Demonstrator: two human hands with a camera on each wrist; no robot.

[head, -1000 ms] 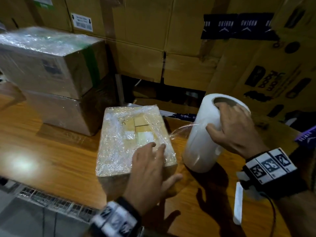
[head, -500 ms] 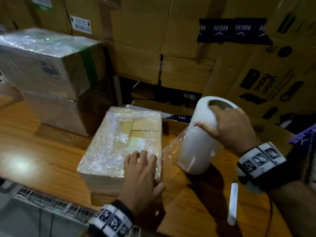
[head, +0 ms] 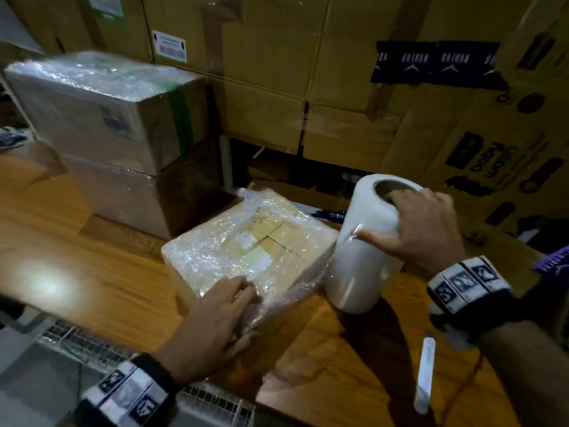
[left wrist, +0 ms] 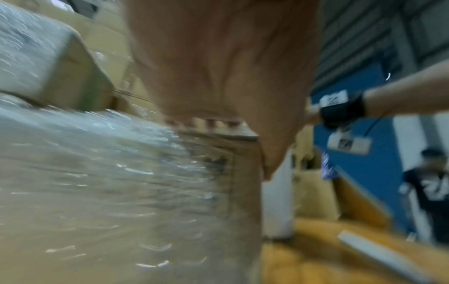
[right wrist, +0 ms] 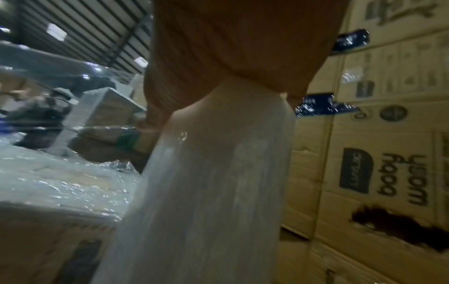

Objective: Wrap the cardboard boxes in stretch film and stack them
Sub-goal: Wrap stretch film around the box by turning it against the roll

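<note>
- Head view: the left hand (head: 215, 322) lies flat, fingers straight, on the near corner of the small film-covered cardboard box (head: 249, 257) on the wooden table (head: 92, 272), probably pinning it so the film pulls taut. The right hand (head: 421, 229) grips the stretch film roll (head: 357, 263) by its top, fingers hooked into the core, upright just beside the box. Two wrapped boxes (head: 114, 140) sit stacked at back left.
- Left wrist view: blurred; the palm (left wrist: 218, 67) presses the box's wrapped top (left wrist: 97, 173).
- Right wrist view: the hand (right wrist: 243, 48) caps the roll (right wrist: 206, 192), with film running toward the box (right wrist: 60, 182).
</note>
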